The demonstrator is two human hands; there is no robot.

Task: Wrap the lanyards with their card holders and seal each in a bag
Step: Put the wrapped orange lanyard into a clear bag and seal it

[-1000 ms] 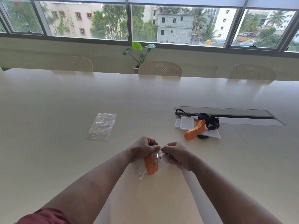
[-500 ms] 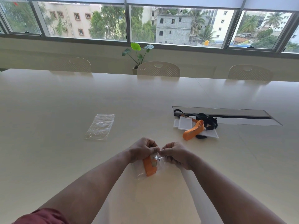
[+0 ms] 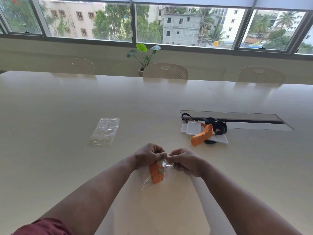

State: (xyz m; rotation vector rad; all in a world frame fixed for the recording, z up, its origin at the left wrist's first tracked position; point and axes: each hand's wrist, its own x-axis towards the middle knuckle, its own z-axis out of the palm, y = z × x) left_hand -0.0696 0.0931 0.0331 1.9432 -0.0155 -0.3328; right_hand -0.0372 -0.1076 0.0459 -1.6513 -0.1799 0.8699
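Head view: left hand [image 3: 149, 154] and right hand [image 3: 183, 161] pinch clear plastic bag [image 3: 149, 179] mouth near table [image 3: 50, 167] near edge, rolled orange lanyard [image 3: 156, 174] inside. Risk: uneven pinching leaves seal gapped.

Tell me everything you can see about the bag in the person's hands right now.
The bag is a small clear plastic pouch, thin and crinkled, with glints along its folds. It holds a rolled orange lanyard with a small pale piece showing against it. The left hand and right hand pinch its top edge side by side, fingertips nearly meeting. The rest hangs toward the person, just over or on the table; which one cannot be told. Whether the top is sealed is hidden by the fingers.
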